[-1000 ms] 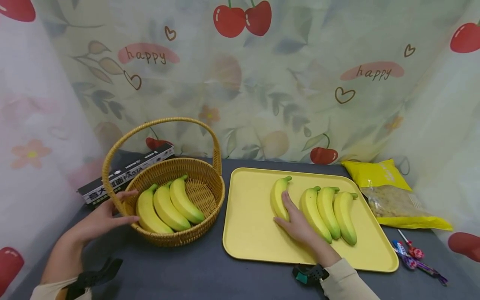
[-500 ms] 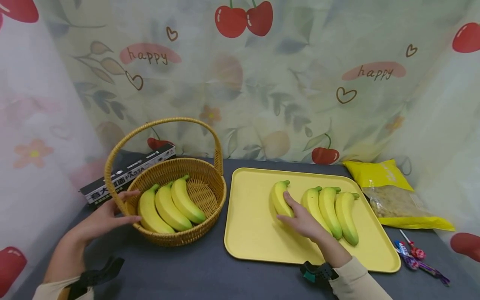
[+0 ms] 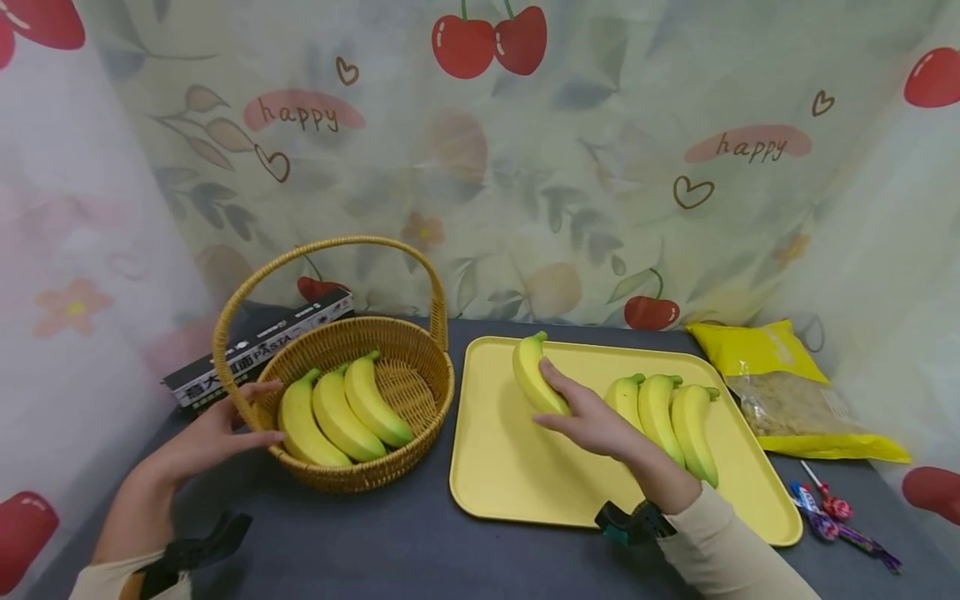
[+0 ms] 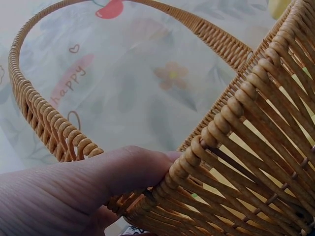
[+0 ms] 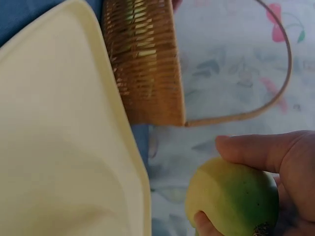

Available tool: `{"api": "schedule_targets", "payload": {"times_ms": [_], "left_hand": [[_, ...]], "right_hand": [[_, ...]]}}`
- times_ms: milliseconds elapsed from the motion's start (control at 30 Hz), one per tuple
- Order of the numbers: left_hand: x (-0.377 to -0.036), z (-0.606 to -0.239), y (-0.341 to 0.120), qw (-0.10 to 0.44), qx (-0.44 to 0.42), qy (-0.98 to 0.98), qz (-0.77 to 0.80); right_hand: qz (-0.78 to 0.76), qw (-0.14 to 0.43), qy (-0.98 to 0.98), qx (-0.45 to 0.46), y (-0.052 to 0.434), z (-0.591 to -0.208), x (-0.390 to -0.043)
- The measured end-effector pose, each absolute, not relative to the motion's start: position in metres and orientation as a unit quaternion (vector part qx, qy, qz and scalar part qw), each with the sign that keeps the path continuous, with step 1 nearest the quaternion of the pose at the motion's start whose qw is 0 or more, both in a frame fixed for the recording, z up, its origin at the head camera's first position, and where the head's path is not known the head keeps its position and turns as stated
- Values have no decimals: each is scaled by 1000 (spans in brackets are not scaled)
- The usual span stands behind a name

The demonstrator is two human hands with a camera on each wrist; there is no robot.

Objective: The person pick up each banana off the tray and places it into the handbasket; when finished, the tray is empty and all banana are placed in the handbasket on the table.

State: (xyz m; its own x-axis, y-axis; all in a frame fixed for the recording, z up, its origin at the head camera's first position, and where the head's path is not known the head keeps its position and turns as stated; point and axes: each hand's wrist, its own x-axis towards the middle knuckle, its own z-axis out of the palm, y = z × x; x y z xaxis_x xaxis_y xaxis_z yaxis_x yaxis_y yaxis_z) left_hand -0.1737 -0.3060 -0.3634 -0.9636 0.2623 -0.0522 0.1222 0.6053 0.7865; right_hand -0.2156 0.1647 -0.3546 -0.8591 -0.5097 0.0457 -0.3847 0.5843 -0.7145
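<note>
A wicker basket (image 3: 375, 477) with a tall arched handle stands on the left, and several bananas fill its left half: three (image 3: 341, 412) lie side by side. My left hand (image 3: 221, 433) grips the basket's left rim at the handle's foot; its thumb (image 4: 133, 169) lies over the rim in the left wrist view. Over the yellow tray (image 3: 487, 467) my right hand (image 3: 592, 412) holds a single banana (image 3: 531, 375) between thumb and fingers, stem pointing up and away. The right wrist view shows this banana's green end (image 5: 246, 196). Three more bananas (image 3: 660, 417) lie on the tray's right side.
Behind the basket leans a black-and-white pasta box (image 3: 255, 346). A yellow bag (image 3: 787, 400) sits beyond the tray's right edge, with wrapped lollipops (image 3: 836, 517) in front of it. A patterned curtain (image 3: 480, 183) closes off the back and sides.
My right hand has lifted the banana off the tray and carried it a little leftward. The left hand keeps its grip on the basket rim.
</note>
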Motion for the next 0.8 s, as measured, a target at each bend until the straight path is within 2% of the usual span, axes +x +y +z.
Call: {"api": "schedule_targets", "payload": {"times_ms": [567, 800], "left_hand": [[-174, -364, -307, 83, 107, 888, 439], [-174, -364, -308, 83, 105, 889, 439]], "right_hand": [[-334, 145, 835, -413, 106, -309, -191], [-286, 158, 826, -460, 60, -300, -205]]}}
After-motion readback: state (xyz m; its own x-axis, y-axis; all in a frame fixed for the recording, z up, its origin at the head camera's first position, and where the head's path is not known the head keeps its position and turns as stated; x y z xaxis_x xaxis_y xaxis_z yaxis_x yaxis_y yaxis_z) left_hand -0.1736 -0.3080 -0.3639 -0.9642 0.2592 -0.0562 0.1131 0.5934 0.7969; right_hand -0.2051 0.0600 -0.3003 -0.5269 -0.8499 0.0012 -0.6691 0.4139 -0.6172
